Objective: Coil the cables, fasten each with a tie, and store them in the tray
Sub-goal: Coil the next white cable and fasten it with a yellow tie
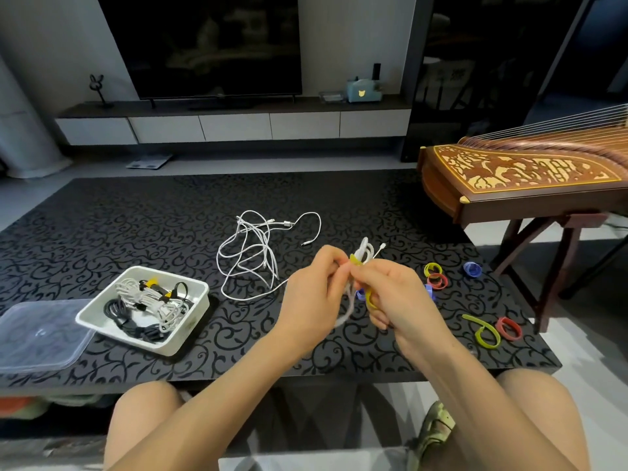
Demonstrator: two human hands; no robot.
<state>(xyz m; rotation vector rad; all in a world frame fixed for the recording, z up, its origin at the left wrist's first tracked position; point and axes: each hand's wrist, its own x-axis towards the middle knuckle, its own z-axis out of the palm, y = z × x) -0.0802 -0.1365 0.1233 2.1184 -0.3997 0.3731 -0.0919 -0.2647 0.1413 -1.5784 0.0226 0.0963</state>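
Over the near middle of the black scroll-patterned table (136,226), the left hand (312,294) and right hand (390,294) hold a coiled white cable (365,248), fingers curled and pinching its yellow tie (355,259). At nine o'clock sits the white tray (195,321) with bundled cables inside, a clear lid (40,334) just beside it. A loose white cable (258,249) sprawls at eleven; spare coloured ties (471,268) lie at three. Beyond, a dark television (204,45) stands on a low console (238,125) at twelve, a wooden zither (509,171) at two

Your black patterned table (136,226) carried: white tray (192,321) front left, clear lid (37,334) just beside it, loose white cables (261,239) tangled centre, coloured ties (438,281) scattered at your right.
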